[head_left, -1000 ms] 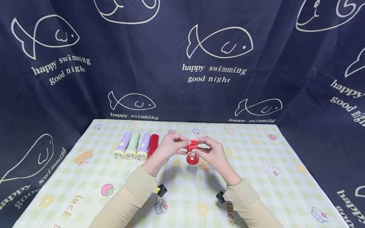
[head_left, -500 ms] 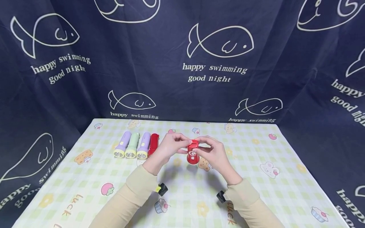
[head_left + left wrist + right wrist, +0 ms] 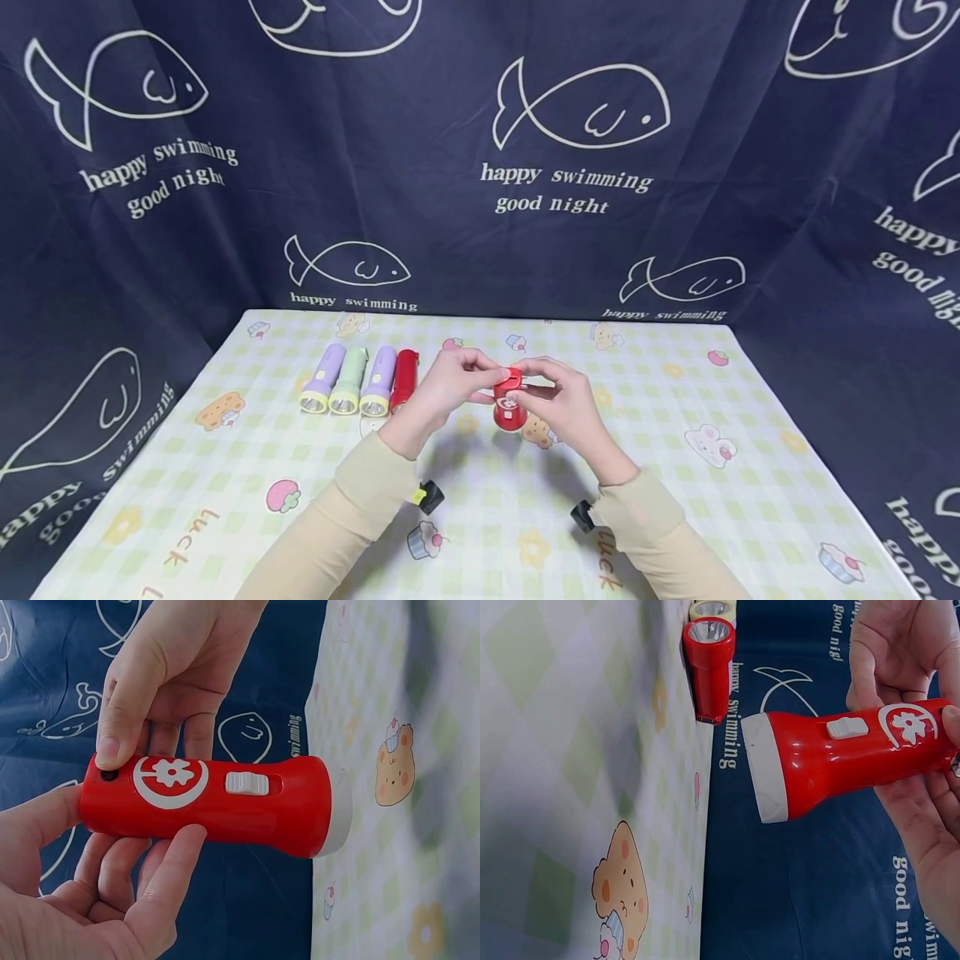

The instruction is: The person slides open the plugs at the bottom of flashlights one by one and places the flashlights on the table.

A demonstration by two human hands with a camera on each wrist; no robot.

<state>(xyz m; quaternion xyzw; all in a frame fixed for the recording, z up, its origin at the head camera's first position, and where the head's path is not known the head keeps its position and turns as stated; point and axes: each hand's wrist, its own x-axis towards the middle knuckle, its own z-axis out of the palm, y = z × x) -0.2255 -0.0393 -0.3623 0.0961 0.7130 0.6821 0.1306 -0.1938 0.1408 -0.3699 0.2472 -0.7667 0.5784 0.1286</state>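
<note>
A red flashlight (image 3: 510, 415) with a pale rim hangs head-down over the table between my two hands. Its white slide switch (image 3: 247, 783) and white flower mark (image 3: 172, 772) show in the left wrist view. My right hand (image 3: 558, 394) grips the body near the tail, thumb on the front. The fingers of my left hand (image 3: 452, 385) hold the tail end from the other side, one fingertip against the end itself. In the right wrist view a small shiny bit (image 3: 955, 762) shows at the tail, partly cut off by the frame edge.
Left on the checkered tablecloth (image 3: 637, 500) lies a row of flashlights: purple (image 3: 324, 372), green (image 3: 351, 375), purple (image 3: 379, 375) and red (image 3: 405, 375), the last partly behind my left hand. A dark blue curtain (image 3: 435, 192) stands behind the table.
Both hands keep their hold on the red flashlight and hardly move. The head view has shifted very slightly.
</note>
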